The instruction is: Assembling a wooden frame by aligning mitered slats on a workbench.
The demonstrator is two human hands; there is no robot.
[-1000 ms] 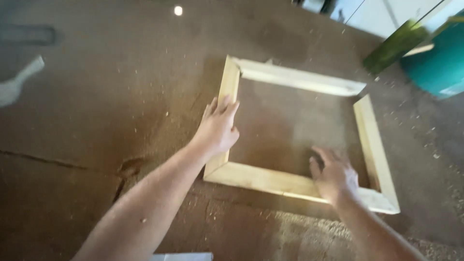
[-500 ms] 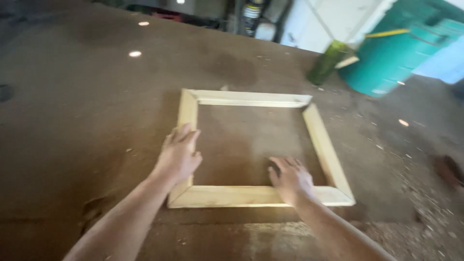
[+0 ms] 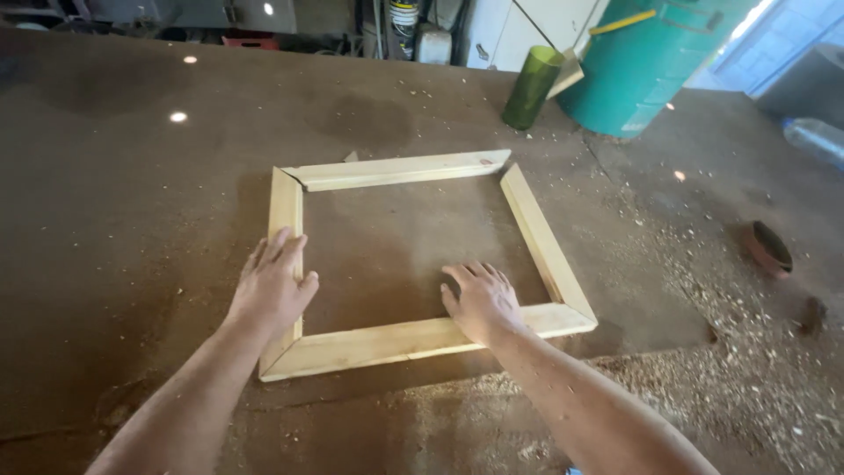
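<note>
From the head view: lying flat on the brown, sawdust-strewn counter (image 3: pixel 132 202), a pale square frame of four mitred wooden strips (image 3: pixel 413 339), all four sides already laid out corner to corner. Judging by the joints, being still only loosely fitted: closing fairly well at the near-left and near-right corners, gaping a little at the far-left corner, where the far strip (image 3: pixel 400 170) is sitting slightly askew and overlapping the left strip (image 3: pixel 286 207); no nails, clamps or glue showing, so fastening seemingly remaining. Pressing flat on the left strip near its nearer half, the left hand (image 3: pixel 271 286), fingers spread wide and gripping nothing. Resting at the inner edge of the near strip, right of its middle, the right hand (image 3: pixel 479 299), also open and flat, fingertips reaching onto the bare counter inside the frame. Sitting roughly mid-counter, the frame being turned a little, not square to the viewer: near and far strips running left to right and rising slightly toward the right, left strip running almost straight away, right strip (image 3: pixel 545 242) slanting away and leftward; no clearly longer axis, the sides looking about equal. Standing beyond the far-right corner and well apart, a green cylindrical cup (image 3: pixel 532 88) and a large teal drum (image 3: pixel 651 70).
</note>
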